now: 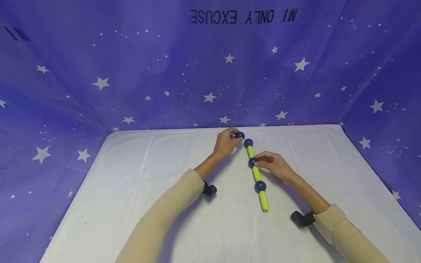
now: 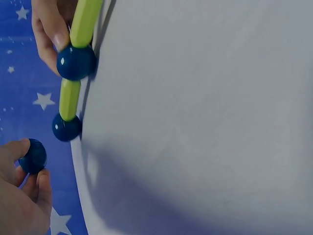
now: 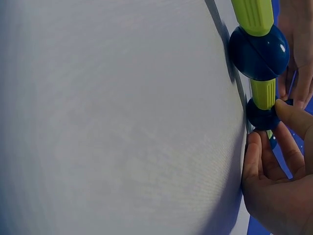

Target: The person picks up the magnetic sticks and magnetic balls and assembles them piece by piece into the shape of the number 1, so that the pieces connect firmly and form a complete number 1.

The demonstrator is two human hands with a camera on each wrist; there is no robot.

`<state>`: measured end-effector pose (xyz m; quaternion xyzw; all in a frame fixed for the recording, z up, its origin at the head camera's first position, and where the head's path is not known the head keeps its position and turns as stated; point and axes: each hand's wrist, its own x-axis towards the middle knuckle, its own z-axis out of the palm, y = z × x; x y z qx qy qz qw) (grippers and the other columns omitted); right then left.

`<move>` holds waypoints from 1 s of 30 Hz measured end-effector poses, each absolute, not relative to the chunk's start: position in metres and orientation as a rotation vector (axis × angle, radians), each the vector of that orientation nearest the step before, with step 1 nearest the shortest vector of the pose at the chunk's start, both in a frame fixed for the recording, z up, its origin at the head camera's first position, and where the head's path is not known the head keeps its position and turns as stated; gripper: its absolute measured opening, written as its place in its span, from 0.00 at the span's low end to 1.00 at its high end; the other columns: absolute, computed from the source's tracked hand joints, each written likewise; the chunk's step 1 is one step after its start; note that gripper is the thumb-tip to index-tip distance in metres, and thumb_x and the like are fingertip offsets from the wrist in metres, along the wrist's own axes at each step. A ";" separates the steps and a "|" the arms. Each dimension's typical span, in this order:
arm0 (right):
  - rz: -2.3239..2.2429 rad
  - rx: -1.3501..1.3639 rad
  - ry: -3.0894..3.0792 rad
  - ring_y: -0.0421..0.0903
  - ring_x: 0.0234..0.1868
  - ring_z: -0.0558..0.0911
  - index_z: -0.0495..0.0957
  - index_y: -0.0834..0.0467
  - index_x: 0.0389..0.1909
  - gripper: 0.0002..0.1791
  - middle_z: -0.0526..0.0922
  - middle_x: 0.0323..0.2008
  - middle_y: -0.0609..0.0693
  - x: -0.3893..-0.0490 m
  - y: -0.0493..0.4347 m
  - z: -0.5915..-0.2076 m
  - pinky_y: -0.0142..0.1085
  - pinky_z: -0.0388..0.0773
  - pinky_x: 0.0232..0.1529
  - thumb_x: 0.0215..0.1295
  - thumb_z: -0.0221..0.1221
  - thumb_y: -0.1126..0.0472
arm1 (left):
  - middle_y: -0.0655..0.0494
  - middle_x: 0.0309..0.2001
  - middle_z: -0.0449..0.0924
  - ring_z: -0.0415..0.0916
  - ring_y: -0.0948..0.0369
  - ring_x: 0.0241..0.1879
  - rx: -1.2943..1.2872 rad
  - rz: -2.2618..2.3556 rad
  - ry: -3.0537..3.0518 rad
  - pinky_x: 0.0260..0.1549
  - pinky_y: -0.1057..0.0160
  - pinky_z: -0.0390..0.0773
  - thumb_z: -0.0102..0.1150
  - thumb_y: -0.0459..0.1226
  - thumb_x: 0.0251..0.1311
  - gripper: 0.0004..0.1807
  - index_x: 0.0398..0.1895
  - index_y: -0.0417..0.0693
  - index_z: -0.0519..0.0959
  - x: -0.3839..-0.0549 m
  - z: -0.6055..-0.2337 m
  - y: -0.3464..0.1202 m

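Observation:
A chain of dark blue balls and lime-green rods (image 1: 256, 174) lies lengthwise on the white table, ending in a bare rod (image 1: 264, 201) at the near side. My right hand (image 1: 275, 166) pinches the chain's middle ball (image 3: 261, 116) between thumb and fingers. Beyond the far end ball (image 2: 67, 128), a separate blue ball (image 2: 34, 156) is pinched by my left hand (image 1: 226, 141). A small gap shows between these two balls in the head view. The right wrist view hides most of the chain's far end behind the gripped ball.
White cloth covers the table (image 1: 131, 204). A purple curtain (image 1: 184, 73) with white stars stands behind it and along both sides. Black wrist-worn devices (image 1: 302, 218) stick out beside both sleeves.

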<state>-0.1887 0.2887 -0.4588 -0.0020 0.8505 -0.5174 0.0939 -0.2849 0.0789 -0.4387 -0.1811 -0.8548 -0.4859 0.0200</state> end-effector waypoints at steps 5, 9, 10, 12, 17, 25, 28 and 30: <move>-1.548 -0.002 2.517 0.57 0.57 0.77 0.79 0.62 0.57 0.22 0.83 0.52 0.57 -0.189 0.289 -0.460 0.51 0.70 0.58 0.65 0.67 0.57 | 0.48 0.45 0.84 0.80 0.60 0.41 -0.574 -1.608 -2.625 0.36 0.70 0.78 0.69 0.36 0.61 0.17 0.52 0.41 0.82 -0.271 -0.436 0.076; -1.564 -0.006 2.507 0.57 0.58 0.77 0.79 0.62 0.57 0.23 0.83 0.53 0.58 -0.188 0.289 -0.460 0.52 0.69 0.59 0.65 0.67 0.56 | 0.49 0.46 0.84 0.81 0.60 0.43 -0.587 -1.627 -2.637 0.38 0.69 0.79 0.70 0.36 0.61 0.17 0.52 0.42 0.82 -0.259 -0.436 0.072; -1.565 -0.007 2.506 0.57 0.58 0.77 0.79 0.62 0.57 0.23 0.83 0.53 0.58 -0.188 0.289 -0.459 0.52 0.69 0.59 0.65 0.67 0.56 | 0.49 0.46 0.84 0.81 0.59 0.44 -0.593 -1.624 -2.641 0.39 0.69 0.79 0.70 0.36 0.61 0.17 0.52 0.42 0.82 -0.256 -0.436 0.071; -1.569 -0.007 2.502 0.57 0.58 0.77 0.78 0.62 0.58 0.23 0.83 0.53 0.58 -0.187 0.289 -0.459 0.53 0.69 0.59 0.65 0.67 0.56 | 0.50 0.47 0.84 0.82 0.59 0.45 -0.607 -1.630 -2.644 0.40 0.69 0.79 0.70 0.37 0.61 0.17 0.52 0.43 0.82 -0.251 -0.435 0.069; -1.571 -0.009 2.503 0.57 0.58 0.77 0.78 0.63 0.58 0.23 0.83 0.53 0.58 -0.186 0.289 -0.458 0.51 0.70 0.57 0.66 0.66 0.57 | 0.51 0.47 0.84 0.82 0.59 0.45 -0.650 -1.668 -2.638 0.41 0.68 0.80 0.71 0.37 0.60 0.18 0.52 0.43 0.81 -0.237 -0.433 0.064; -1.561 -0.019 2.509 0.56 0.57 0.78 0.78 0.62 0.58 0.23 0.83 0.52 0.57 -0.188 0.289 -0.459 0.48 0.71 0.55 0.65 0.67 0.56 | 0.52 0.49 0.83 0.82 0.59 0.46 -0.720 -1.755 -2.610 0.44 0.69 0.79 0.70 0.36 0.60 0.17 0.52 0.44 0.81 -0.215 -0.429 0.054; -1.556 -0.018 2.515 0.56 0.57 0.78 0.78 0.62 0.58 0.23 0.84 0.52 0.57 -0.188 0.289 -0.459 0.48 0.71 0.55 0.65 0.67 0.56 | 0.51 0.50 0.83 0.81 0.58 0.48 -0.740 -1.760 -2.615 0.45 0.69 0.79 0.70 0.36 0.60 0.20 0.55 0.42 0.80 -0.208 -0.429 0.051; -1.550 -0.019 2.520 0.56 0.57 0.78 0.78 0.62 0.58 0.23 0.84 0.52 0.57 -0.188 0.290 -0.459 0.48 0.71 0.55 0.65 0.67 0.56 | 0.50 0.51 0.82 0.81 0.57 0.48 -0.751 -1.757 -2.623 0.46 0.70 0.78 0.70 0.35 0.60 0.21 0.57 0.42 0.80 -0.204 -0.430 0.049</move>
